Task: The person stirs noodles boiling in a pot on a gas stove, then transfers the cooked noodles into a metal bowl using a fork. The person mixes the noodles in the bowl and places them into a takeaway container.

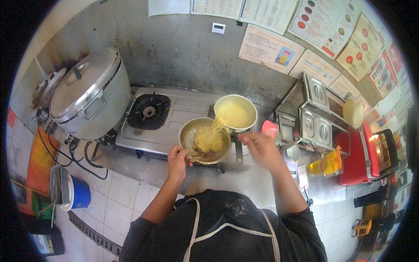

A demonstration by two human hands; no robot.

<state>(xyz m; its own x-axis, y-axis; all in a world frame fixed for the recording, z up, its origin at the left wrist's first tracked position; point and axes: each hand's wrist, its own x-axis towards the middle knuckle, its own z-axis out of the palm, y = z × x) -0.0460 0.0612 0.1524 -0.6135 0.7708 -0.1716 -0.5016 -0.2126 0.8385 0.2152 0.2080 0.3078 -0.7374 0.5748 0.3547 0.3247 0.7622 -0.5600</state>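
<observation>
My left hand (pixel 178 159) grips the near-left rim of a metal bowl (pixel 187 131), which is tilted over the front of the gas stove. Yellow noodles (pixel 211 139) lie in the bowl over a dark sauce, and a strand bundle stretches up to the rim of a saucepan (pixel 252 114). Pale yellow, cloudy liquid (pixel 236 111) fills much of that saucepan. My right hand (pixel 262 149) is blurred just right of the noodles. Its fingers are curled around a thin utensil, mostly hidden. A dark pan handle (pixel 239 152) points toward me below the saucepan.
On the left, a large lidded metal pot (pixel 108 88) stands beside a bare burner (pixel 149 111). To the right are a pink-red scoop (pixel 269 128), a white cup (pixel 292 154) on a scale (pixel 293 172), a yellow packet (pixel 325 162), lidded steel containers (pixel 316 126) and a red cooler box (pixel 358 160).
</observation>
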